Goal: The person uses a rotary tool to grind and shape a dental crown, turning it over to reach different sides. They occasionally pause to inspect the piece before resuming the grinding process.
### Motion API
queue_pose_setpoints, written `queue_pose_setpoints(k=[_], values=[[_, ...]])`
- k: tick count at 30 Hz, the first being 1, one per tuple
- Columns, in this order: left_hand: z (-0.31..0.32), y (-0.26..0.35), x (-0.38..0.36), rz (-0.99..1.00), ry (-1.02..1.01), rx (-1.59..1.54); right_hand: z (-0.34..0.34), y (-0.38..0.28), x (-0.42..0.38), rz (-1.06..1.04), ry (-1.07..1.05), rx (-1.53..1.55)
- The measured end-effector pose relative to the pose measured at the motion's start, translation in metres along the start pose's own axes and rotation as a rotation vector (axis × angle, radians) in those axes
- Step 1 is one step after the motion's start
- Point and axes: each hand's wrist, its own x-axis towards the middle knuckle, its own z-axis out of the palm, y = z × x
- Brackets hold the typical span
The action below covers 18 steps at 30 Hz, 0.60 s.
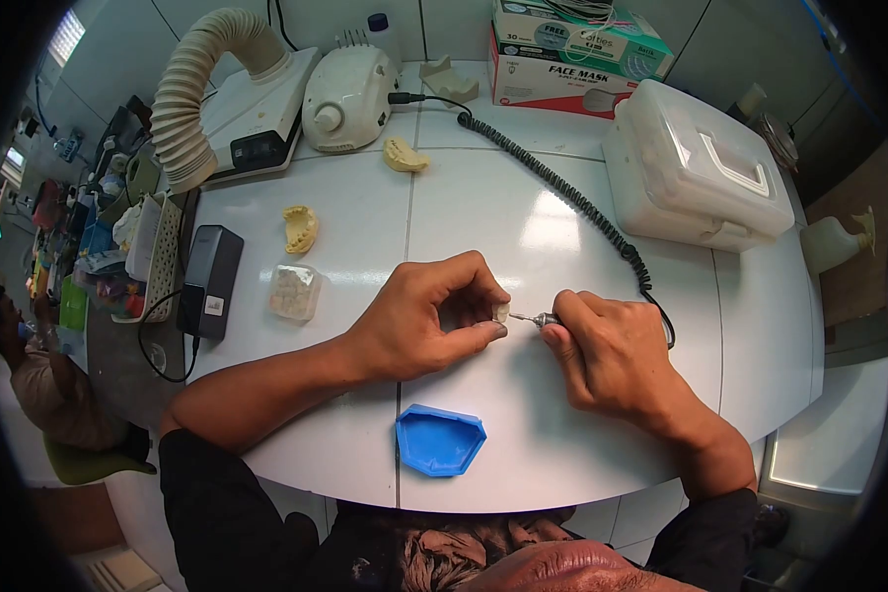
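Note:
Between the thumb and fingertips of my left hand [434, 311] is a small whitish piece [502, 313]. My right hand [612, 350] is wrapped round a rotary handpiece [546, 320], whose thin tip points left and reaches close to the piece; whether it touches I cannot tell. Below my hands a blue hexagonal tray [441, 441] lies on the white table [562, 449]. Left of my left hand are a clear box [294, 292] of small pale pieces and a yellowish dental cast [300, 229]. Another cast [405, 155] lies farther back.
A control unit [350, 104] and a white hose [183, 94] stand at the back left. A coiled black cord [562, 187] crosses to the right, near a plastic case [696, 168]. A black box [210, 281] is left. Another person [54, 385] sits far left.

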Motion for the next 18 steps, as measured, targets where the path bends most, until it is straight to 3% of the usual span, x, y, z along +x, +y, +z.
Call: queue_pose_setpoints(k=[18], values=[[-0.0002, -0.001, -0.0005, -0.012, 0.007, 0.022, 0.0016, -0.0018, 0.0004, -0.013, -0.017, -0.03]])
